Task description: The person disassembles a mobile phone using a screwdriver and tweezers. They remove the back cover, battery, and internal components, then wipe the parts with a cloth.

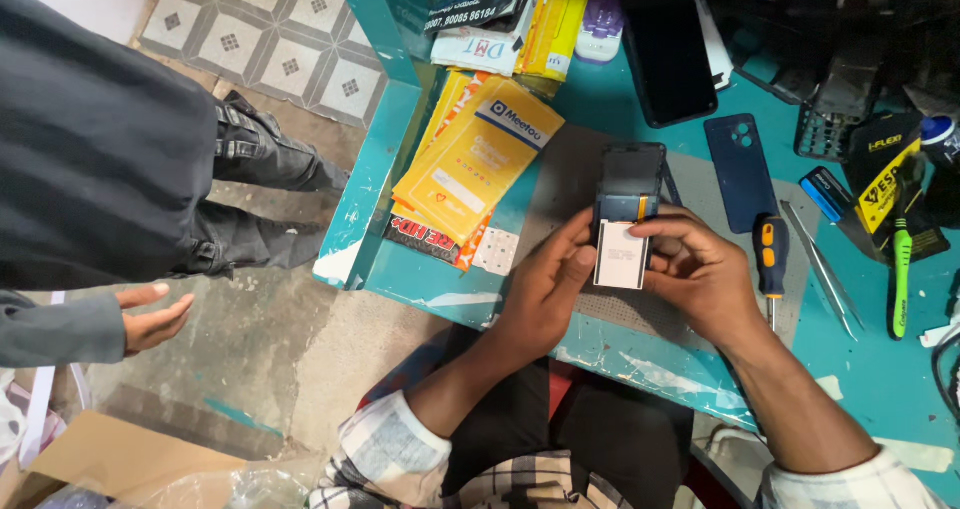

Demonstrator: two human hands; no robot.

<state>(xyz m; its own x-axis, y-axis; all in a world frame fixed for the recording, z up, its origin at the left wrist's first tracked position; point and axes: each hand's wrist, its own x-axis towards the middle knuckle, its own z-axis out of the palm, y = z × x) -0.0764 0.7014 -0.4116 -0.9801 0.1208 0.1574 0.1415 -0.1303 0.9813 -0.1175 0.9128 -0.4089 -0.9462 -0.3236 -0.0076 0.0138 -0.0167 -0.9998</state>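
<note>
Both hands, left hand (pixel 545 294) and right hand (pixel 700 269), pinch an opened phone (pixel 625 214) with its white battery (pixel 621 255) at frame centre, over the teal table (pixel 590 99). A screwdriver (pixel 770 264) lies just right; yellow packets (pixel 480 159) upper left.

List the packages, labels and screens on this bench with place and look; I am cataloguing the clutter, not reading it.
Stack of flat yellow and orange packets: left part of the teal bench, fanned rectangles.
Black phone with dark screen: top centre, face up.
White rectangular battery label: on the opened phone, between left hand and right hand.
Black and yellow packet: right edge.
</note>
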